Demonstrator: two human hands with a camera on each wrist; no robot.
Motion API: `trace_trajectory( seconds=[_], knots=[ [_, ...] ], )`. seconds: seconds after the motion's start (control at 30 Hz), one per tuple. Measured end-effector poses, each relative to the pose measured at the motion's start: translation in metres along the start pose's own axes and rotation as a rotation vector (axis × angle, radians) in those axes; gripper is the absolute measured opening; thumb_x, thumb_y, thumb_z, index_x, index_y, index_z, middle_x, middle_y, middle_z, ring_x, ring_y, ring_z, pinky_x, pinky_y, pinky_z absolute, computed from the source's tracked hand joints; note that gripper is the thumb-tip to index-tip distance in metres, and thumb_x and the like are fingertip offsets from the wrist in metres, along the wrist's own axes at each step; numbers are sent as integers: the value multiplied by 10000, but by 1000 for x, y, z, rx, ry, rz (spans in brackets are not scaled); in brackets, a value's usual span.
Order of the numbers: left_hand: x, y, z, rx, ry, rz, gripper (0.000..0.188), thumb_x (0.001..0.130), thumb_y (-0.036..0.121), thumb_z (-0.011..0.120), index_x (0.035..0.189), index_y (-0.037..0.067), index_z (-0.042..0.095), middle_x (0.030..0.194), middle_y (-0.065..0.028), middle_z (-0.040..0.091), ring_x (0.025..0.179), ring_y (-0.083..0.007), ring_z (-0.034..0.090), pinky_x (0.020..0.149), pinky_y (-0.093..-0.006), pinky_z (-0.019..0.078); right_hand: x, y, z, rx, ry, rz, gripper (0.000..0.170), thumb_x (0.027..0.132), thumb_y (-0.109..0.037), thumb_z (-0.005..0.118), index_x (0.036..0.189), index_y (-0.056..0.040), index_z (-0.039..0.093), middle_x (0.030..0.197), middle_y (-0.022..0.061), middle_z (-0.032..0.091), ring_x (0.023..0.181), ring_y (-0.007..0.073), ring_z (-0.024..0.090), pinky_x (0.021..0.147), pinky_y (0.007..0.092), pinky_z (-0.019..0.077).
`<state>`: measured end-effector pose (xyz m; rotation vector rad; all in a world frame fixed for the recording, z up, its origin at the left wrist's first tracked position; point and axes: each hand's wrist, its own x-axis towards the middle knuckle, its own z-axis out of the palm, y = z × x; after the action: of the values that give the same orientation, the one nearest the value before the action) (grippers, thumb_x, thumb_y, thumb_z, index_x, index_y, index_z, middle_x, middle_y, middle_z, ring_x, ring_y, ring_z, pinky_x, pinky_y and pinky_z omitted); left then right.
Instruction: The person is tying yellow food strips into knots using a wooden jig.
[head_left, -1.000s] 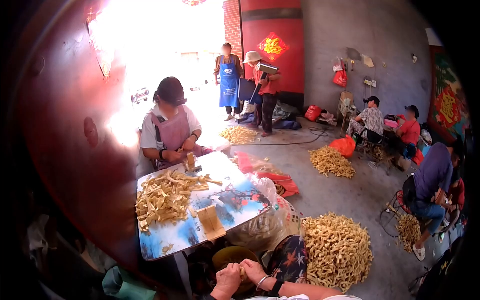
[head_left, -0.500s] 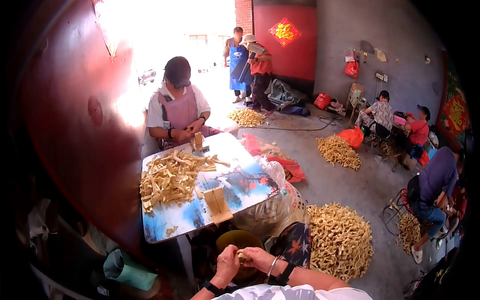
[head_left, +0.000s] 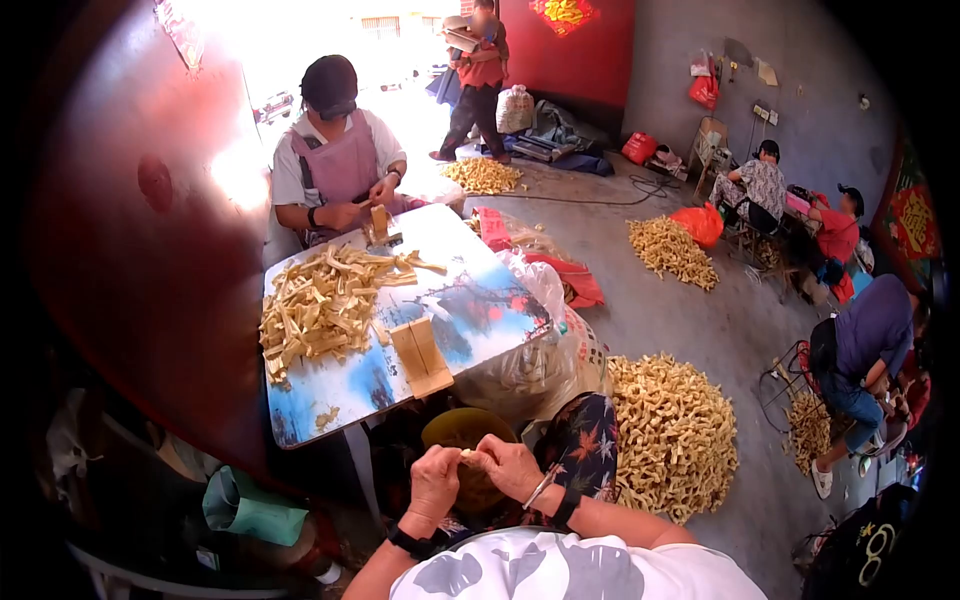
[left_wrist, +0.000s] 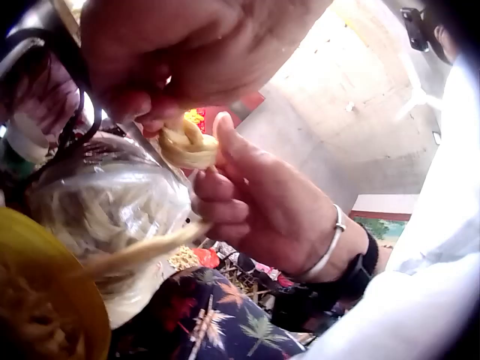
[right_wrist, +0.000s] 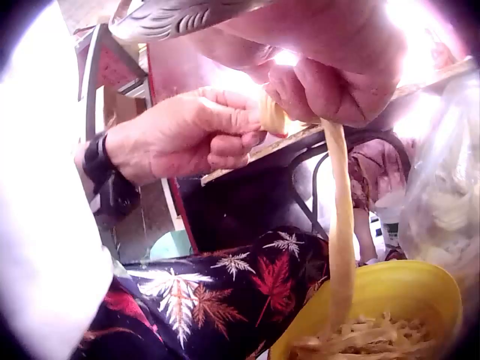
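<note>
Both hands hold one soft, pale yellow strip (right_wrist: 341, 217) in front of the body. My left hand (head_left: 435, 482) pinches its looped, knot-like end (left_wrist: 187, 146) between thumb and fingers. My right hand (head_left: 510, 468), with a silver bangle at the wrist, grips the same strip close beside, its fingers curled round it. In the right wrist view the long tail hangs from the right hand down to a yellow bowl (right_wrist: 427, 289), which contains more pale strips (right_wrist: 382, 337). Dark leaf-patterned trousers (right_wrist: 247, 289) show beside the bowl.
A painted table (head_left: 470, 300) bears a heap of yellowish pieces (head_left: 325, 300) and a wooden block (head_left: 420, 355). Across it sits a person in a pink apron (head_left: 340, 170). Clear plastic bags (head_left: 530, 370) and a big pile of knotted pieces (head_left: 675, 435) lie to the right.
The head view has shifted, showing more of the white shirt. Both hands stay together on the strip and appear higher in the picture. By the doorway, the person carrying dark items has moved left.
</note>
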<state>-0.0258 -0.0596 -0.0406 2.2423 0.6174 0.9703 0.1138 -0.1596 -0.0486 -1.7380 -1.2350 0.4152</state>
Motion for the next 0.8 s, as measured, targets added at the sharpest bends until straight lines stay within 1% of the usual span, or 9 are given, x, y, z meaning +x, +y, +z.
trace_trajectory(
  seconds=[0.03, 0.1, 0.17, 0.3, 0.37, 0.53, 0.6, 0.73, 0.8],
  knots=[
    [4, -5, -2, 15, -1, 45, 39, 847, 9, 641, 831, 9, 677, 728, -125, 619, 673, -268, 644, 578, -345, 489, -1, 5, -2, -10, -1, -3, 179, 939, -219, 593, 928, -41, 606, 776, 177, 634, 738, 365, 635, 642, 380, 497],
    [5, -7, -1, -264, -65, -289, 77, 891, 44, 627, 832, 12, 665, 673, -57, 593, 618, -161, 606, 552, -306, 477, 1, 0, -7, 70, 33, -24, 145, 935, -162, 578, 885, -27, 591, 737, 177, 627, 720, 376, 641, 609, 395, 486],
    [8, -17, 0, -1047, -118, -773, 65, 931, 86, 610, 932, 35, 651, 726, -4, 582, 648, -85, 559, 590, -258, 477, 5, -15, -13, 256, 26, 150, 135, 945, -145, 562, 896, -30, 611, 634, 99, 600, 543, 177, 619, 520, 315, 474],
    [4, 3, 10, -1447, 19, -799, 112, 960, 103, 591, 1066, 71, 602, 947, -29, 630, 811, -113, 593, 735, -257, 496, 6, -27, -1, 286, 153, 109, 100, 950, -118, 581, 919, -24, 598, 665, 83, 628, 544, 139, 623, 508, 282, 488],
    [-2, -5, 16, -1424, 54, -786, 112, 966, 111, 586, 1070, 70, 594, 985, -42, 641, 856, -124, 610, 763, -267, 506, 1, -27, 8, 236, 147, -62, 64, 922, -72, 616, 933, -13, 595, 711, 99, 644, 563, 145, 638, 518, 288, 499],
    [-3, -9, 19, -1343, 33, -665, 144, 985, 122, 563, 1120, 75, 552, 1035, -48, 649, 911, -140, 637, 816, -277, 525, -3, -24, 7, 241, 48, -60, 95, 887, -57, 649, 951, -10, 597, 752, 108, 647, 633, 191, 665, 577, 300, 515],
    [-1, -9, 22, -1152, 68, -628, 109, 994, 113, 546, 1095, 76, 563, 987, -31, 640, 872, -111, 622, 779, -253, 523, 1, -12, 7, 88, 36, -147, 160, 868, -128, 686, 956, -15, 613, 792, 110, 636, 714, 234, 658, 651, 333, 515],
    [1, 6, 14, -513, 38, -381, 76, 1007, 103, 524, 1041, 75, 586, 880, 2, 599, 794, -48, 559, 702, -205, 504, 10, -23, 0, 167, 163, -40, 216, 829, -171, 725, 957, -20, 640, 839, 118, 626, 714, 256, 618, 656, 341, 500],
    [-6, -2, 20, -447, 6, -366, 76, 1007, 107, 529, 1017, 70, 595, 842, 11, 577, 764, -36, 530, 673, -201, 496, 12, -16, 0, 104, 113, -79, 235, 833, -180, 726, 991, -28, 642, 843, 113, 629, 718, 255, 622, 660, 335, 501]
  ],
)
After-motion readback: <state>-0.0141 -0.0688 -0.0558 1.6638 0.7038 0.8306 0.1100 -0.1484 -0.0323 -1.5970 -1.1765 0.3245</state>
